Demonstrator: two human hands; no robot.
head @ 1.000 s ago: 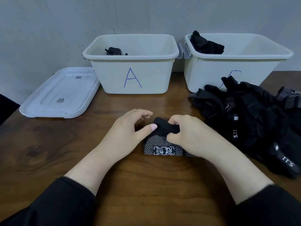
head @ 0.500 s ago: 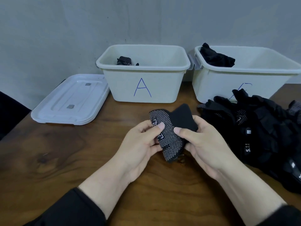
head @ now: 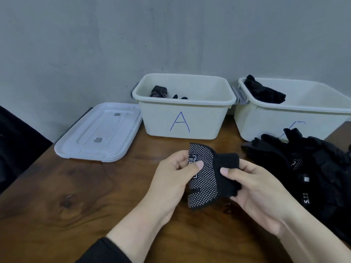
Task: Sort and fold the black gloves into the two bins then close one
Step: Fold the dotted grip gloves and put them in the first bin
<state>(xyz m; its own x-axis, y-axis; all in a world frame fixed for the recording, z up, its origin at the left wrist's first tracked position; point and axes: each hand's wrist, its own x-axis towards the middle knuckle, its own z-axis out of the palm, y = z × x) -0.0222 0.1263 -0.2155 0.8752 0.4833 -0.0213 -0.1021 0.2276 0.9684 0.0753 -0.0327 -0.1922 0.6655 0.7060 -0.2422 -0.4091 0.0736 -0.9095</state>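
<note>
Left hand: reaching in from the near edge, palm turned toward the right, thumb lying across the dotted face of the glove and the fingers curling behind it — pinching the glove's left side.
Right hand: coming in from the near right, palm up and tilted to the left, thumb pressing on the plain black cuff end while the fingers are cupping underneath — gripping the glove's right side.
Glove: folded, being held between both hands above the table, dotted panel facing the camera, cuff pointing far and right.
Bin A: sitting far of the hands at the wall, open, with a dotted glove lying in its far-left corner.
Right bin: standing just right of bin A, open, with plain black gloves draping at its far-left corner; its letter is partly hidden.
Pile: unsorted black gloves lying on the table just right of the right hand, in front of the right bin.
Lid: lying flat on the table, just left of bin A.
</note>
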